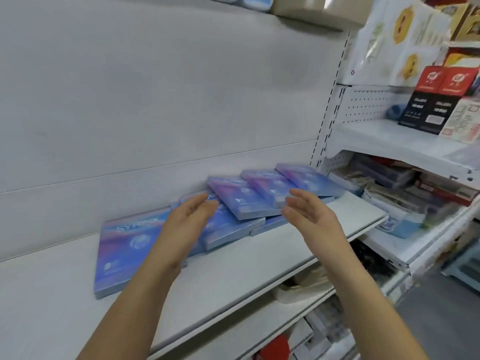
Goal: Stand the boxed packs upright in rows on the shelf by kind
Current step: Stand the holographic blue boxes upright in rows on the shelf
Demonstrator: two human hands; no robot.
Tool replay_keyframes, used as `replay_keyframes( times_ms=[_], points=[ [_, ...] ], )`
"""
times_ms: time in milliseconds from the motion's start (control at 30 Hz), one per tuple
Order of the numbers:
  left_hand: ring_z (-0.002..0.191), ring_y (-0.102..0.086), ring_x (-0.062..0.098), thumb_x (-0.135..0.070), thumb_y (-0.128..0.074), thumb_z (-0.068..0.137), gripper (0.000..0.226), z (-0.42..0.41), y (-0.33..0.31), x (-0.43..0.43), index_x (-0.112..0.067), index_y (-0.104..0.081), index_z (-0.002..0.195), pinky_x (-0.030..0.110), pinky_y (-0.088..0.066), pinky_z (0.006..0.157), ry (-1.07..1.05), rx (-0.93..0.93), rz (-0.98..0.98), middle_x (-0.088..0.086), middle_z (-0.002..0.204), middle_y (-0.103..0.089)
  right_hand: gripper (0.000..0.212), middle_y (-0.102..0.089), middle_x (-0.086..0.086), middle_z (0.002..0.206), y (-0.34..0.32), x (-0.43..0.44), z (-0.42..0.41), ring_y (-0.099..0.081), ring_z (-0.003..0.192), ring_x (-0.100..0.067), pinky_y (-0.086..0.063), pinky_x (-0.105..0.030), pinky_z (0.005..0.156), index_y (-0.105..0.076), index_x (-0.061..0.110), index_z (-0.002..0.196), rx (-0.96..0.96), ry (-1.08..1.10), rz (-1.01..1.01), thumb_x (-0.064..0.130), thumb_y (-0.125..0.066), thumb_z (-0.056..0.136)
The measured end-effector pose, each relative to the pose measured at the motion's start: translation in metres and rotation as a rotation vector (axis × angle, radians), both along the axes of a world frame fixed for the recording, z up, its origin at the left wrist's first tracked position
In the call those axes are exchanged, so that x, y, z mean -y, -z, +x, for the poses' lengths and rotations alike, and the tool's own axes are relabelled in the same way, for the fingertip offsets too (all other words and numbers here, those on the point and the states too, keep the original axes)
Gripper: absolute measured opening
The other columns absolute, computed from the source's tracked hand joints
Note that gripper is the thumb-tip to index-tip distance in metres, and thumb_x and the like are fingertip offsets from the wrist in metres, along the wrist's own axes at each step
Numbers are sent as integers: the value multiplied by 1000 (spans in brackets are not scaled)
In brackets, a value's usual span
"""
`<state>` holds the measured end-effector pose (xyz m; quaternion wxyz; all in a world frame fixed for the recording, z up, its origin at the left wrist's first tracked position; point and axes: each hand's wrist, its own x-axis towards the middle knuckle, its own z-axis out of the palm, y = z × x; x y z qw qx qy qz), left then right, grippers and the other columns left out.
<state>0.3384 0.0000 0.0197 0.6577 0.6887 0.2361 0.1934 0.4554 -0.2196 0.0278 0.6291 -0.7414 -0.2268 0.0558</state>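
While flat blue-and-purple cardboard packs (124,250) lie face-up, overlapping along the white metal shelf (259,258), left hand (192,211) is spread, empty, left of the middle pack (244,201); right hand (309,211) likewise on its right. Pack's long axis runs obliquely away; both hands about equally near.

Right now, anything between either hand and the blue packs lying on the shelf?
Nothing visible. The left hand and right hand are open right at the blue packs, which lie flat and overlapping on the shelf.
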Motion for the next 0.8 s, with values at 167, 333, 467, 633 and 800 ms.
replay_keyframes(
  times_ms=[167,333,467,633,800],
  points=[
    [97,-74,9,-57,-70,72,60,40,3,-1,-38,-64,128,38,-53,105,-39,-85,27,-9,102,-78,32,-68,19,122,-3,2,67,-63,111,9,-47,-6,81,-65,35,123,29,-44,14,26,-72,93],
    [72,-74,19,-63,-72,74,80,77,1,1,-34,-50,146,40,-61,69,-214,-175,133,-12,81,-78,20,-72,24,112,-10,18,156,-65,104,8,-46,-6,78,-68,36,112,81,-45,32,25,-70,95],
    [89,-69,19,-82,-62,75,74,103,-4,7,-38,-54,134,34,-49,69,-321,-397,414,-6,93,-75,29,-68,6,128,-6,31,234,-62,120,-17,-49,-38,104,-68,25,123,117,85,-185,30,-69,95],
    [105,-63,30,-60,-81,76,95,127,-7,9,-21,-43,153,35,-40,84,-375,-527,459,6,113,-68,71,-63,-10,133,13,26,293,-60,118,-30,-46,-36,89,-62,14,130,13,-25,-628,67,-68,83],
    [89,-76,26,-30,-86,80,74,115,-13,-2,-12,-56,145,30,-58,81,-349,-412,218,12,111,-78,75,-69,-8,128,20,28,313,-64,106,-30,-49,-37,83,-66,21,119,22,-30,-680,76,-74,69]
  ],
)
